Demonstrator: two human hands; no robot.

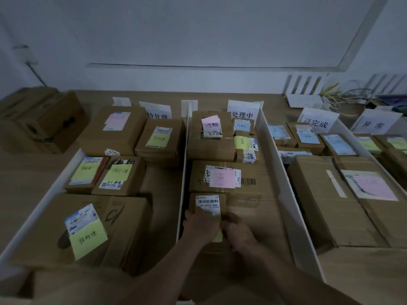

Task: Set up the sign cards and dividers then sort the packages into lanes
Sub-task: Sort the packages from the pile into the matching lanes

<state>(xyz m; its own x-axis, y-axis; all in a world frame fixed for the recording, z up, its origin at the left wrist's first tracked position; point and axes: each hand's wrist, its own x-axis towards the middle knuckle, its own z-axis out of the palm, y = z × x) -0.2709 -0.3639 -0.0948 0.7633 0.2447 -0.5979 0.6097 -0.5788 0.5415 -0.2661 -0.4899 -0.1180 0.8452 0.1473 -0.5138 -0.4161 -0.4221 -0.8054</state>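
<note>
Both your hands are gripping the small labelled package (208,202), your left hand (201,225) curling over its left edge and your right hand (239,233) clasping its right side; it is sitting at the near end of the lane headed by the 处理中 sign card (242,113).

I see matt brown cardboard packages (319,205), thin paper sticky notes (88,241), smooth white dividers (284,172), white paper sign cards (242,111), and a pale wood-grain bench (22,177) with a dull finish.
</note>
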